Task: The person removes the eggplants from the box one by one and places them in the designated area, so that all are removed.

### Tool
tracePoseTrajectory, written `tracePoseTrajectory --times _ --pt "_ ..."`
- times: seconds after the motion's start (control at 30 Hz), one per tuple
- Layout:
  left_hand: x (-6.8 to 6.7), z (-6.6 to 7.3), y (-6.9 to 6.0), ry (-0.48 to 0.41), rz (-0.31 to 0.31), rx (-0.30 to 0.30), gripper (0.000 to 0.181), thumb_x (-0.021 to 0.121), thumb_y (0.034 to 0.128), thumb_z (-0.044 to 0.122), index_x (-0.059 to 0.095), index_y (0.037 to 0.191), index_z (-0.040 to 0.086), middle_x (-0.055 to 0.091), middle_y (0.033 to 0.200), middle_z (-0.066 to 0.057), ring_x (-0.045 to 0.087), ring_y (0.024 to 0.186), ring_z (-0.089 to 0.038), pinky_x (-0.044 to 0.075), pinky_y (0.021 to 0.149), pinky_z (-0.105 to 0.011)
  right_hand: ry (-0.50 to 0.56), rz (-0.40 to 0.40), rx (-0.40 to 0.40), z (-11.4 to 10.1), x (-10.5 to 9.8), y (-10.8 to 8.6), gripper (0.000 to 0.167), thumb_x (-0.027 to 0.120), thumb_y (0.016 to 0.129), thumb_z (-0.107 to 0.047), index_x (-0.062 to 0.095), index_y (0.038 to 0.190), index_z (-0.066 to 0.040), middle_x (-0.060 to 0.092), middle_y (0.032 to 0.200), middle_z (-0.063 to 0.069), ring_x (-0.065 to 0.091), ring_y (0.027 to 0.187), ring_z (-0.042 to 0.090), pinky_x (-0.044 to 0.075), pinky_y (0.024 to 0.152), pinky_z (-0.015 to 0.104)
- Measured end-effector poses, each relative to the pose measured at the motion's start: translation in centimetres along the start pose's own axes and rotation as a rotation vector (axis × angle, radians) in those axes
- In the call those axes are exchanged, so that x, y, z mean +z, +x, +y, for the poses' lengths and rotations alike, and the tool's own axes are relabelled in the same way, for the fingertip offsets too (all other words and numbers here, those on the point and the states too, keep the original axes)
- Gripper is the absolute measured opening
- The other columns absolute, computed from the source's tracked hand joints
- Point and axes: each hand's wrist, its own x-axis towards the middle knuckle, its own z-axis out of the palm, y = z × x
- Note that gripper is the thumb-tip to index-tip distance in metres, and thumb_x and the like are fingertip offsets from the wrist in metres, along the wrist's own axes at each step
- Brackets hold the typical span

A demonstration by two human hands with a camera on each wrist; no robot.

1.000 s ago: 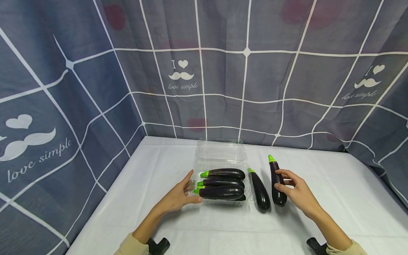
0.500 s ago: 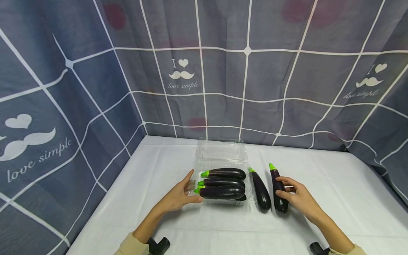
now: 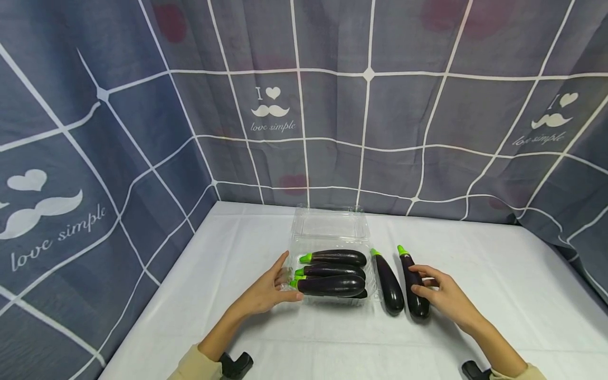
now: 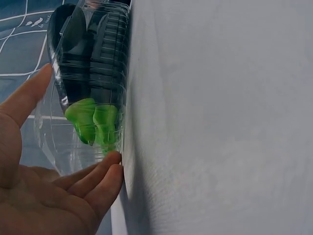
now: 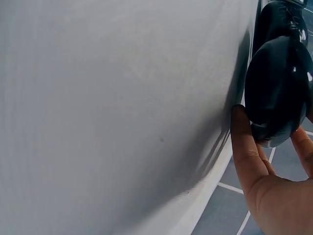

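Observation:
A clear plastic container (image 3: pixel 330 227) with its lid folded back holds several dark eggplants (image 3: pixel 331 285) with green stems. My left hand (image 3: pixel 266 290) rests at the container's left end, fingers spread; in the left wrist view its fingertips (image 4: pixel 113 157) touch the clear wall by the green stems (image 4: pixel 82 120). Just right of the container an eggplant (image 3: pixel 388 285) lies on the cloth. Beside it, my right hand (image 3: pixel 444 293) holds another eggplant (image 3: pixel 413 285) between thumb and fingers. The right wrist view shows that eggplant's round end (image 5: pixel 276 88) against the fingers of my right hand (image 5: pixel 274 191).
A white cloth (image 3: pixel 332 343) covers the table. Grey checked curtains (image 3: pixel 332 116) stand behind it and at both sides. A black wrist mount (image 3: pixel 236 365) shows under the left sleeve, another (image 3: pixel 474 370) by the right.
My right hand has drawn its eggplant slightly toward me, and the stem end has since tilted a little left. The left hand and the container look unmoved.

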Motion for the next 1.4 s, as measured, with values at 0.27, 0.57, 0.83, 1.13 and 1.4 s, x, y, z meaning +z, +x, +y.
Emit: tracePoseTrajectory --times 0.27,0.57,0.83,1.13,1.4 --pt "-0.03 0.04 0.01 0.013 -0.01 0.005 0.109 0.081 0.0841 0.027 0.005 0.16 0.014 0.018 0.156 -0.032 0.027 0.142 -0.044 0.033 0.109 -0.05 -0.016 0.005 -0.014 0.1 0.21 0.01 0.046 0.07 0.092 -0.015 0.058 0.134 -0.002 0.061 0.12 0.021 0.061 0.105 0.033 0.051 0.076 0.029" --pt "-0.03 -0.01 0.15 0.018 -0.01 -0.002 0.108 0.08 0.0844 0.029 0.005 0.16 0.014 0.018 0.156 -0.032 0.029 0.141 -0.044 0.034 0.109 -0.051 -0.01 0.004 -0.026 0.05 0.26 0.05 0.046 0.069 0.093 -0.015 0.056 0.135 0.0 0.06 0.126 0.023 0.06 0.109 0.037 0.051 0.078 0.029" --pt "-0.01 0.05 0.14 0.015 -0.007 -0.006 0.108 0.081 0.0841 0.029 0.005 0.16 0.014 0.017 0.156 -0.033 0.029 0.14 -0.045 0.035 0.108 -0.051 0.018 -0.01 -0.059 0.23 0.47 0.11 0.045 0.068 0.094 -0.012 0.056 0.134 0.002 0.06 0.125 0.023 0.062 0.108 0.036 0.051 0.079 0.026" --pt "0.01 -0.02 0.14 0.02 0.003 -0.019 0.108 0.081 0.0832 0.03 0.007 0.16 0.015 0.021 0.155 -0.032 0.03 0.14 -0.045 0.035 0.108 -0.052 0.024 -0.021 -0.065 0.32 0.61 0.05 0.041 0.067 0.093 -0.011 0.059 0.131 0.002 0.063 0.121 0.02 0.063 0.105 0.032 0.05 0.081 0.025" --pt "0.07 -0.09 0.12 0.013 -0.002 -0.008 0.108 0.081 0.0844 0.028 0.005 0.16 0.015 0.02 0.155 -0.032 0.028 0.141 -0.044 0.033 0.109 -0.051 0.015 -0.027 -0.062 0.23 0.62 -0.11 0.042 0.066 0.094 -0.01 0.057 0.133 0.002 0.062 0.123 0.022 0.062 0.108 0.037 0.05 0.082 0.025"
